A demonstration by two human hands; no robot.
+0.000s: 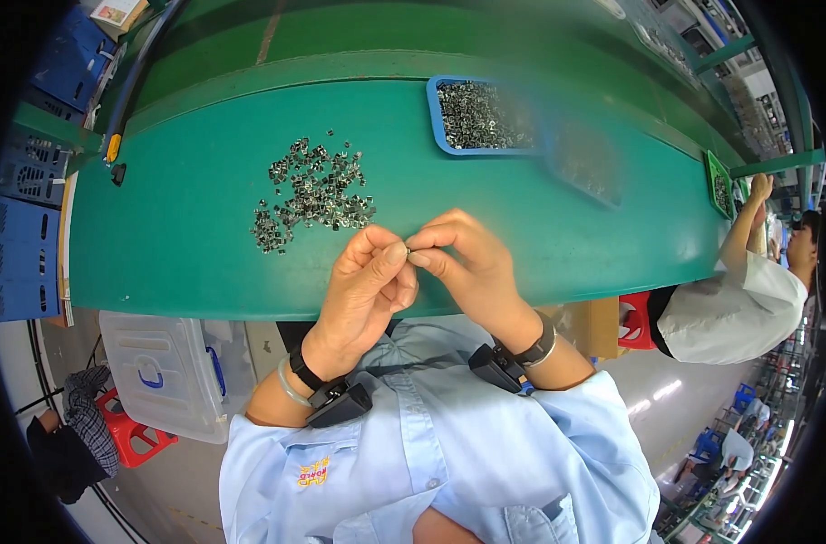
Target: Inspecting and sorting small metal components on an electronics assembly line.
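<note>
My left hand (369,272) and my right hand (463,260) meet over the near edge of the green table. Thumb and forefinger of each hand pinch together around one tiny dark part (408,252), mostly hidden by the fingertips. It looks like the small metallic pieces nearby, though its exact kind is too small to make out. Just beyond my left hand lies a loose pile of small shiny silver and black parts (318,189). Farther back and to the right stands a blue tray (438,136) filled with similar small parts. A blurred patch covers its right side.
A second tray (587,168), blurred, sits right of the blue one. At the far right, a co-worker (735,304) reaches near a green tray (719,181). Blue crates (23,258) line the left, and a clear lidded box (159,367) stands below the table edge.
</note>
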